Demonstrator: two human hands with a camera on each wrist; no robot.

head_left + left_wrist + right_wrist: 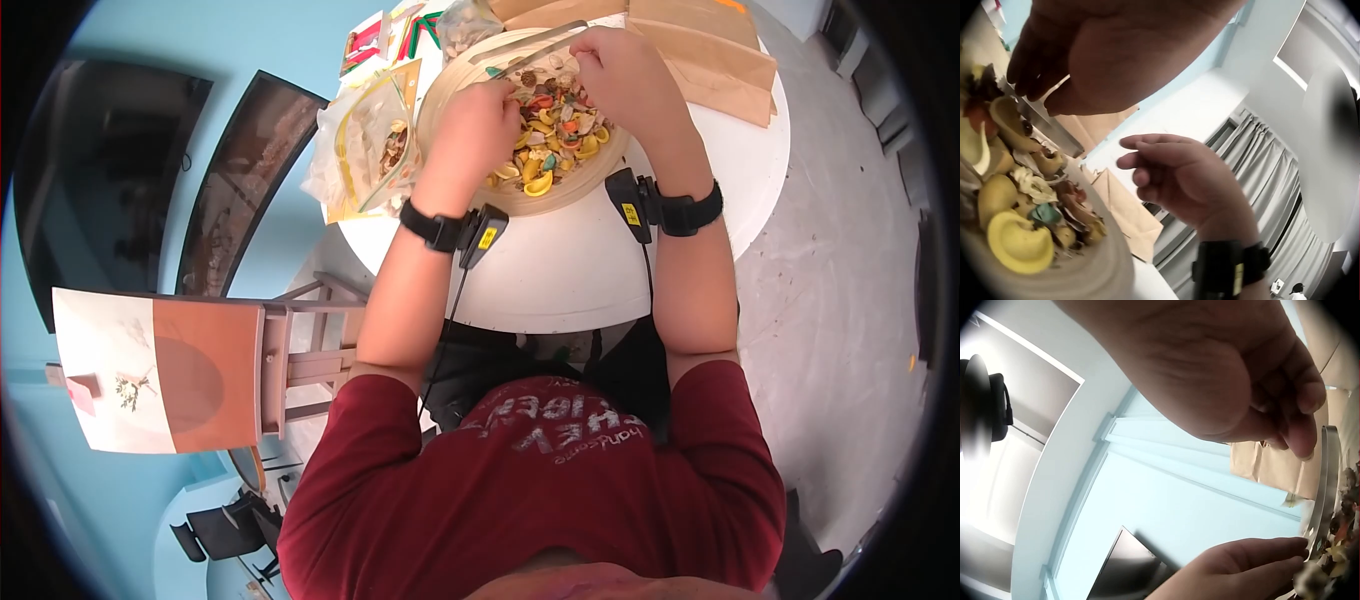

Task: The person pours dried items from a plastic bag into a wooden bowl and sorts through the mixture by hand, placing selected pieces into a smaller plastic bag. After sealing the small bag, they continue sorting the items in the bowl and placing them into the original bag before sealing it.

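A long metal tool, like tweezers, lies across the far side of a round tray of dried petals and shell-like pieces. My left hand is over the tray's left side, its nearly straight fingers at the tool's near end; contact is unclear. Above the far right side hovers my right hand, fingers loosely bent beside the tool's other end, with nothing visible in them.
An unsealed plastic bag with dried pieces stands left of the tray, and another clear bag is behind it. Brown paper bags lie at the back right of the white round table. Red and green sticks are back left.
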